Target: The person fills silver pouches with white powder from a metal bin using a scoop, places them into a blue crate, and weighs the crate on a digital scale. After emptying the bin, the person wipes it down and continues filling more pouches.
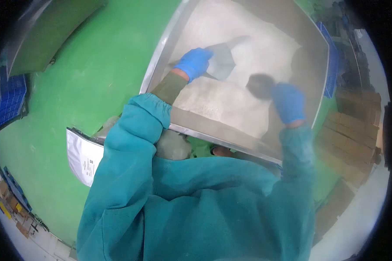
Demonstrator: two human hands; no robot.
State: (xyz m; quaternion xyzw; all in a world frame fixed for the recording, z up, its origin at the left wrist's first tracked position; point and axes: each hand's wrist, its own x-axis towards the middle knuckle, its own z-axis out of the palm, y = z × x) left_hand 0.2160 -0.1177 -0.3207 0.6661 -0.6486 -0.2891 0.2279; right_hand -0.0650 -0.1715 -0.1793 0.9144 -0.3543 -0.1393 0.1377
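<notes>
A large metal-rimmed tray (231, 140) in front of me holds a broad heap of off-white powder (224, 102). My left hand (194, 64), in a blue glove, reaches over the powder with its fingers closed on the edge of a greyish, translucent plastic bag (222, 61). Over the right part of the tray is my right hand (288, 103), also blue-gloved and blurred by motion, its fingers curled. Just left of it, a dark, rounded scoop-like thing (261, 86) meets the glove; its outline is smeared.
A white labelled sack (85, 157) stands left of my sleeve. Beneath the tray's near edge sits a full clear bag (173, 145). Cardboard (348, 135) and a blue crate (329, 61) lie to the right. Another blue crate (12, 100) is far left, on green floor (82, 82).
</notes>
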